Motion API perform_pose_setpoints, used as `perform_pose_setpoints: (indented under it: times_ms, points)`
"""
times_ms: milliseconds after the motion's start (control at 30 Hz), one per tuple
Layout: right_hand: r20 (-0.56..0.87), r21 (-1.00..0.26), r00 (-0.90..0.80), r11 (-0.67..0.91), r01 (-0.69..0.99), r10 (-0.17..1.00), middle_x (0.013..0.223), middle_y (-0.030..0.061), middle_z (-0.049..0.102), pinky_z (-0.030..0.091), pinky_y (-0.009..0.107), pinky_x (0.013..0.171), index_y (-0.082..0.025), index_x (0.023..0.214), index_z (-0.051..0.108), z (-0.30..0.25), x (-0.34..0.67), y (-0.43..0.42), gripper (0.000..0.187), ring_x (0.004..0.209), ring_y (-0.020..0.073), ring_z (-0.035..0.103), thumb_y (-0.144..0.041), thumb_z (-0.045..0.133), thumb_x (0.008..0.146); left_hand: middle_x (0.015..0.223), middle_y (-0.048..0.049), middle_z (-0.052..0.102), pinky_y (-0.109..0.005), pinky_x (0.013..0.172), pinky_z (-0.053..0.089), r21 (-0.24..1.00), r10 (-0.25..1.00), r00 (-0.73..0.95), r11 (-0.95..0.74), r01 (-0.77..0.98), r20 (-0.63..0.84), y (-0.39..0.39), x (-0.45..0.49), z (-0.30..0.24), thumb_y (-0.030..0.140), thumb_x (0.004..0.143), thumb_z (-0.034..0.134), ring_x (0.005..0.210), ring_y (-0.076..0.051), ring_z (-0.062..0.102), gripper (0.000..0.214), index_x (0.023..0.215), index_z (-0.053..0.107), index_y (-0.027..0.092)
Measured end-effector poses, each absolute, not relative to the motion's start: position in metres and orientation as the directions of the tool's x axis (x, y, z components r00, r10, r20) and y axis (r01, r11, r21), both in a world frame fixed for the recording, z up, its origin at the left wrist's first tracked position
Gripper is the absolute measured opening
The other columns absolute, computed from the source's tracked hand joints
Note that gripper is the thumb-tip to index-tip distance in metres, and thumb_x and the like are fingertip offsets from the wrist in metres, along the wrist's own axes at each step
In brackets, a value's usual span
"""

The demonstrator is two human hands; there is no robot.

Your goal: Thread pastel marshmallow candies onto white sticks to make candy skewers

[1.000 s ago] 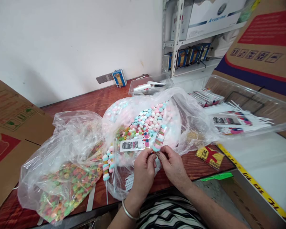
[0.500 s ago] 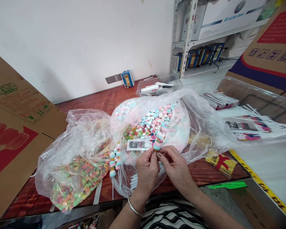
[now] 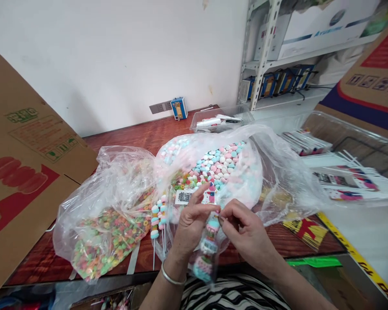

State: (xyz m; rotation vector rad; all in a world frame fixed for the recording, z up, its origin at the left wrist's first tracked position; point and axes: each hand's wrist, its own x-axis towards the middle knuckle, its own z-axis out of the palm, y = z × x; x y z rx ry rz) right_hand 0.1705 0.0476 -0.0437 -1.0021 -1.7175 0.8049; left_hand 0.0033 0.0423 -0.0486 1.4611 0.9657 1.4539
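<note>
A wrapped candy skewer (image 3: 208, 247), pink, white and pale blue pieces in a clear sleeve, hangs below my fingertips with its far end towards my lap. My right hand (image 3: 244, 221) pinches its upper end, where a small golden tie seems to sit. Against that same end lies the index finger of my left hand (image 3: 190, 224), its other fingers raised and its thumb partly hidden by the sleeve. Just beyond is a printed sleeve (image 3: 183, 196). Several unwrapped candy skewers (image 3: 158, 219) on white sticks rest left of my hands.
Bags of gummy rings (image 3: 111, 241) and pastel candies (image 3: 226, 161) cover the table's middle. At right are a clear bin (image 3: 358, 129), white sticks with printed sleeves (image 3: 345, 178) and a yellow packet of ties (image 3: 305, 228). Cardboard boxes (image 3: 29, 129) flank both sides.
The wrapped skewer has swung from pointing away from me to hanging down towards my lap. My left fingers have spread from a pinch. The view has shifted slightly.
</note>
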Motion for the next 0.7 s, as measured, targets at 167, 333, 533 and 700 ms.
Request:
perform_pose_setpoints:
  times_ms: [167, 333, 533, 700]
  points:
    - [0.736, -0.542, -0.012, 0.600, 0.589, 0.677, 0.080, 0.0009, 0.056, 0.043, 0.026, 0.063, -0.021, 0.084, 0.060, -0.026, 0.183, 0.053, 0.012, 0.070, 0.0138, 0.055, -0.008, 0.059, 0.084, 0.078, -0.0029, 0.067, -0.027, 0.072, 0.045, 0.905, 0.902, 0.264, -0.392, 0.166, 0.342, 0.019, -0.011, -0.011, 0.025, 0.090, 0.058, 0.074, -0.015, 0.059, 0.020, 0.092, 0.078, 0.025]
    - [0.753, -0.442, -0.318, 0.801, 0.403, 0.576, 0.085, 0.0030, 0.059, 0.047, 0.025, 0.068, -0.020, 0.094, 0.060, -0.022, 0.169, 0.032, 0.021, 0.077, 0.0147, 0.058, -0.003, 0.057, 0.083, 0.098, -0.0109, 0.072, -0.039, 0.085, 0.048, 0.997, 0.954, 0.288, -0.074, -0.038, 0.082, 0.017, 0.002, -0.004, 0.063, 0.095, 0.015, 0.094, -0.026, 0.062, 0.075, 0.105, 0.074, 0.018]
    - [0.520, -0.757, -0.268, 0.583, 0.296, 0.811, 0.071, -0.0007, 0.051, 0.040, 0.026, 0.057, -0.021, 0.073, 0.056, -0.031, 0.166, 0.040, 0.016, 0.064, 0.0140, 0.050, -0.012, 0.056, 0.087, 0.144, -0.0068, 0.052, -0.051, 0.120, 0.008, 0.978, 0.953, 0.231, -0.172, -0.115, 0.195, 0.023, -0.010, -0.015, 0.076, 0.083, 0.000, 0.145, -0.032, 0.025, 0.095, 0.077, 0.080, 0.024]
    - [0.381, -0.876, -0.280, 0.441, 0.196, 0.881, 0.070, -0.0009, 0.050, 0.038, 0.027, 0.058, -0.022, 0.070, 0.056, -0.027, 0.164, 0.041, 0.016, 0.064, 0.0147, 0.048, -0.020, 0.057, 0.086, 0.156, -0.0001, 0.035, -0.051, 0.115, -0.017, 0.950, 0.961, 0.088, -0.273, 0.152, 0.263, 0.021, -0.009, -0.031, 0.071, 0.084, 0.040, 0.150, -0.028, -0.010, 0.056, 0.095, 0.078, 0.031]
